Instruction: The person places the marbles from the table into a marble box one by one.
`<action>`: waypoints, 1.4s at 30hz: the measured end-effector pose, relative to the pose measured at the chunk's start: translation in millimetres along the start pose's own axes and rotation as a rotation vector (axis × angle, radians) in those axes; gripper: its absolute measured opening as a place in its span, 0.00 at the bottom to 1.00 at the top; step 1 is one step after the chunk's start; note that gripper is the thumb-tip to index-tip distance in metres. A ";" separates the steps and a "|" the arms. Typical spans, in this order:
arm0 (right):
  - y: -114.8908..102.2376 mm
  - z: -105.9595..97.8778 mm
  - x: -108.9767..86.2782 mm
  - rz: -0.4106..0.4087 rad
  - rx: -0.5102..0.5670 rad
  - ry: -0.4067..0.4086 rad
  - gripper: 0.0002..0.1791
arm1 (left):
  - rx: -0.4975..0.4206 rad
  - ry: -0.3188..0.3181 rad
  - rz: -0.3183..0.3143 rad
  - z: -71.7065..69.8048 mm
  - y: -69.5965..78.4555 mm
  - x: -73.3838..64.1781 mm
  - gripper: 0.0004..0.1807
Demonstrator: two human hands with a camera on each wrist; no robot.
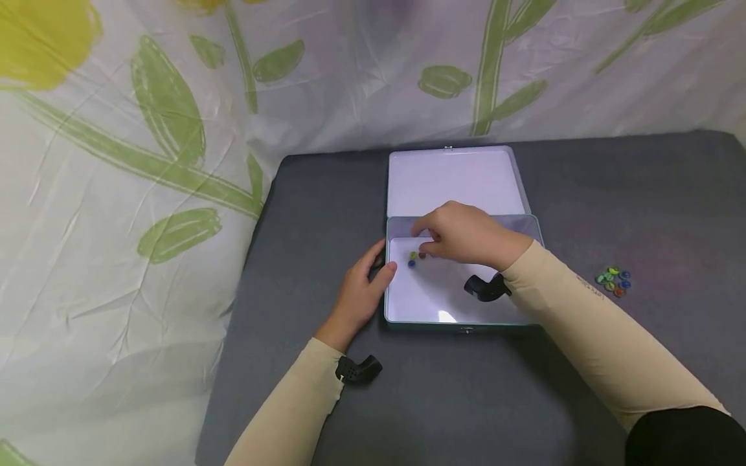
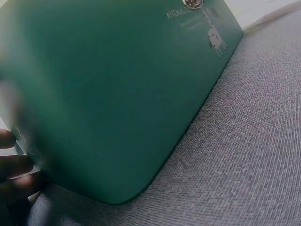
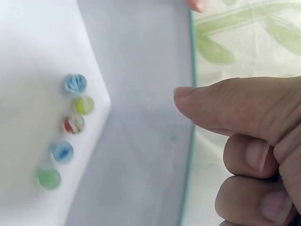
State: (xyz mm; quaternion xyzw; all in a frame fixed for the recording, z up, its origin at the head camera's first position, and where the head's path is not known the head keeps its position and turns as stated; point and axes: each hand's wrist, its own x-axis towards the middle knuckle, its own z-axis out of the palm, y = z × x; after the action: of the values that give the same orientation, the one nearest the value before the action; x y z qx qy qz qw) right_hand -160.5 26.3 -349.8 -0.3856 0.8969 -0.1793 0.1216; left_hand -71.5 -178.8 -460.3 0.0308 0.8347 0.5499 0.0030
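A green metal box [image 2: 108, 94] with a white inside stands on the table, its hinged lid [image 1: 454, 181] raised at the back. My left hand [image 1: 358, 291] rests against the box's left side, thumb on the rim; its fingers [image 2: 19, 167] touch the outer wall in the left wrist view. Over the back left part of the box hovers my right hand [image 1: 466, 236], thumb and index finger apart with nothing visible between them, the other fingers bent. Several glass marbles [image 3: 73, 124], blue, yellow, red and green, lie in a line on the box floor near the corner.
To the right of the box, a small group of loose marbles [image 1: 613, 282] lies on the dark grey table [image 1: 443, 401]. A clasp [image 1: 467, 331] sits on the box's front edge. Behind and left of the table hangs a flower-patterned sheet [image 1: 350, 77].
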 end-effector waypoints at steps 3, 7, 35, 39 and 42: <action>0.5 -6.2 -7.7 0.021 -0.021 0.027 0.13 | 0.000 -0.001 0.008 -0.4 -1.6 0.5 0.32; 6.4 -15.0 -20.0 0.055 -0.028 0.066 0.13 | 0.001 0.007 0.022 -2.7 -4.2 2.5 0.32; 84.0 -34.2 -148.5 0.373 0.041 0.288 0.15 | 0.022 0.021 0.032 -6.5 -8.5 1.7 0.33; 92.8 -29.3 -162.3 0.410 0.051 0.278 0.16 | 0.010 0.017 0.033 -5.9 -8.5 2.8 0.33; 100.6 -23.9 -171.6 0.444 0.048 0.244 0.17 | 0.005 0.015 0.043 -6.0 -8.6 4.3 0.34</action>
State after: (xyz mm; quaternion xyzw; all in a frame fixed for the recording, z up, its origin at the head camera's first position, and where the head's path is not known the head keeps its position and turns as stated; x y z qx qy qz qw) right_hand -118.7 222.1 -356.2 -0.1516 0.9631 -0.2149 0.0580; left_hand -76.4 -187.4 -465.6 0.0444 0.8351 0.5481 -0.0152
